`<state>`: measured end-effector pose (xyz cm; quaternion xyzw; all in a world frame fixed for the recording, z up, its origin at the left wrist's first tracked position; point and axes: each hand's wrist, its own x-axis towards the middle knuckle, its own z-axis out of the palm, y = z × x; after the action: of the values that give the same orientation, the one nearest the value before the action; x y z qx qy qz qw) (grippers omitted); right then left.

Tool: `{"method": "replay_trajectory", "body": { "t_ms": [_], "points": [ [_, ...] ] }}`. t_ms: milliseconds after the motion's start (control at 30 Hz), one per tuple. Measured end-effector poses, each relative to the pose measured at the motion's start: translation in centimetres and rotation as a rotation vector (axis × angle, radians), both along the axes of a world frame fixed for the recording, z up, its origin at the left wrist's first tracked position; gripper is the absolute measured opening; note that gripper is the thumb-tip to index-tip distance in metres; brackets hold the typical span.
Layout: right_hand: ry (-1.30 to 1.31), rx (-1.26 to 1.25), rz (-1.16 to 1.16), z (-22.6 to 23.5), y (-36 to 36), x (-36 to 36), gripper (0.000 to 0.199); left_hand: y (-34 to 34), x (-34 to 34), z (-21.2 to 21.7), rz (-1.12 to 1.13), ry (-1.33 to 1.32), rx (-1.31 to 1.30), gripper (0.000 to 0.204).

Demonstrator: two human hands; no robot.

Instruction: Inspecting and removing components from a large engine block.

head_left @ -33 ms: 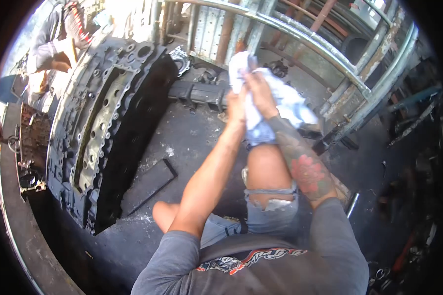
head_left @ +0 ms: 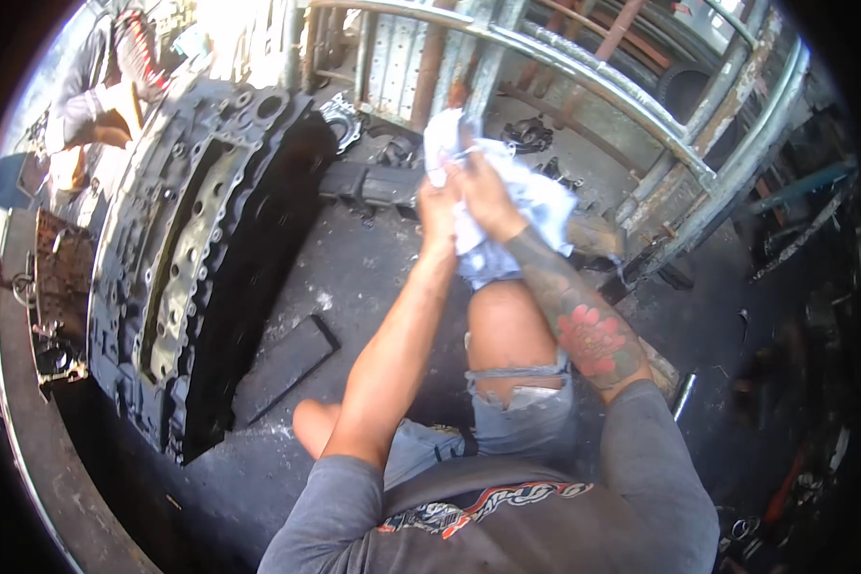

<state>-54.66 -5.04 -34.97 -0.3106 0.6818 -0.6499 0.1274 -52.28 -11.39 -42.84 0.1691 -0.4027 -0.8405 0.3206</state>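
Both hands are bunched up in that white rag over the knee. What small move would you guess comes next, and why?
Probably keep rubbing the white rag between the palms. The left hand and right hand both grip it, pressed together above the bare knee, and the floor around looks black and oily, so the hands likely need wiping.

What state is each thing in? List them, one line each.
Rag: white, crumpled, gripped by both hands above the knee.
Left hand: closed on the rag.
Right hand: closed on the rag.
Engine block: standing on its side, greasy, bores open.
Flat bar: lying on the floor beside the block.
Jeans: torn at the knee.
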Motion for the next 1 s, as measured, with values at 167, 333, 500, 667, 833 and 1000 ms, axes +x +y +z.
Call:
{"method": "replay_trajectory", "body": {
  "t_ms": [167, 333, 500, 667, 833, 1000],
  "points": [
    [0.315, 0.394, 0.589, 0.6, 1.1, 2.4, 0.062, -11.3, 1.9, 0.1, 0.299, -0.208, 0.027, 0.023],
    [0.483, 0.075, 0.369, -0.1, -2.9, -5.9, 0.065, -9.8, -0.5, 0.2, 0.042, -0.153, -0.116, 0.044],
    [0.108, -0.028, 0.339, -5.5, -6.1, -5.3, 0.06, -7.1, 4.5, 3.6, -0.25, -0.038, 0.304, 0.051],
    [0.369, 0.223, 0.073, -4.0, -3.6, -10.9, 0.045, -6.3, 9.9, 3.9, -0.416, -0.618, -0.503, 0.048],
    [0.695, 0.759, 0.148, -8.2, 0.5, -14.9, 0.056, -8.2, 16.4, 5.8, -0.169, -0.838, -0.278, 0.043],
    [0.852, 1.205, 0.417, -13.6, 2.0, -9.7, 0.09, -9.4, 22.6, 8.8, -0.124, -1.098, -0.315, 0.041]
  ]
}}
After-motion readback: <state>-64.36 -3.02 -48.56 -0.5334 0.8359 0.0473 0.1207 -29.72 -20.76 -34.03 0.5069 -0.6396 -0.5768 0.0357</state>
